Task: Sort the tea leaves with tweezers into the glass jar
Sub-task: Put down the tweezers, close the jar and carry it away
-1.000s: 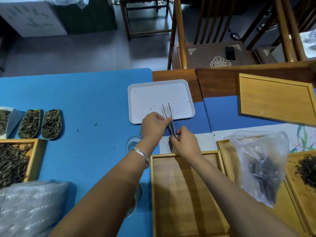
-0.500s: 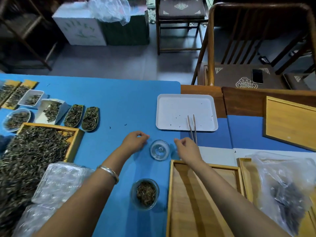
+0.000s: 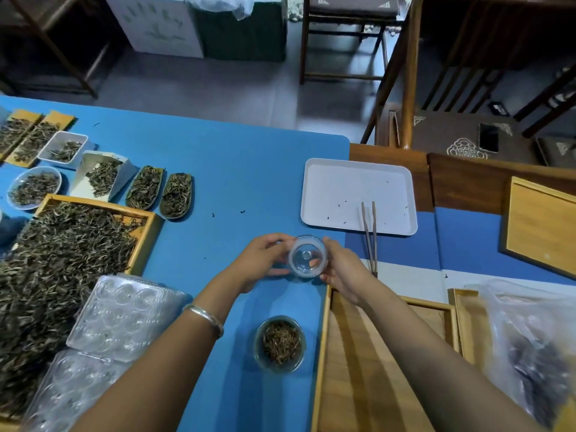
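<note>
Both hands meet over the blue desk [image 3: 218, 169]: the left hand [image 3: 263, 260] and right hand [image 3: 341, 269] curl their fingers round a clear glass lid [image 3: 307, 256]. Nearer the person, the glass jar [image 3: 280, 343] stands open, holding tea leaves. Beside the right hand lie the tweezers [image 3: 370, 236], tips resting on the white tray [image 3: 358, 182].

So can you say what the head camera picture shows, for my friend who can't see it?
Two hands, left and right, hold a small clear glass lid above a blue table. Nearer the person sits an open glass jar of tea leaves. Tweezers lie half on a white tray, and a wooden tray of loose leaves sits on the left.
</note>
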The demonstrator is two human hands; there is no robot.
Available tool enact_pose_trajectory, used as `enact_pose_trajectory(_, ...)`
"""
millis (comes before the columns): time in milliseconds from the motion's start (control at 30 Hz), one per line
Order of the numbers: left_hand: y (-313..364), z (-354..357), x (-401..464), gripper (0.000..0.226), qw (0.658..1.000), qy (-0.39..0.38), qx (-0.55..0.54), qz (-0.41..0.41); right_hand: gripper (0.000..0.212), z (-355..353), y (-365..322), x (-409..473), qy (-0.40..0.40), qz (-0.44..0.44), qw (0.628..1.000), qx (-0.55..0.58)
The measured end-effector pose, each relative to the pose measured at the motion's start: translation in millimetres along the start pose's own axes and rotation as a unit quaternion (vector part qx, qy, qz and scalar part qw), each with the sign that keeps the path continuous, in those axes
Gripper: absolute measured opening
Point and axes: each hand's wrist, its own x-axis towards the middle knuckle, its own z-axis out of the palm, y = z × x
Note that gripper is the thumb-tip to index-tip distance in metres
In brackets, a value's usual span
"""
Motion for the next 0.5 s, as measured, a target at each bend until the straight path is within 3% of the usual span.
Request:
enact_pose_trajectory(133, 16, -3, -32, 0.01, 0.994, -0.053, -0.044, 0.086, 0.05, -5, -17, -34, -0.153, 0.037, 0.982, 0.107)
enact_pose_trajectory(267, 24, -1, -73, 0.011, 0.985, -0.082, -0.074, 0.134, 0.054, -6, -22, -75, -0.214, 0.012, 0.964, 0.158)
enact_pose_trajectory(333, 19, -2, -87, 0.013, 0.984, -0.063, -0.072, 0.153, 0.054, -3, -18, -92, -0.21, -0.01, 0.963, 0.17)
enact_pose_trajectory(433, -7, -13, -110, 0.03, 0.984, 0.033, -0.043, 0.169, 0.061, 6, -4, -111, -0.157, -0.061, 0.97, 0.173)
enact_pose_trajectory(500, -33, -21, -124, 0.047, 0.984, 0.072, 0.015, 0.159, 0.059, 10, 6, -118, -0.094, -0.12, 0.983, 0.105)
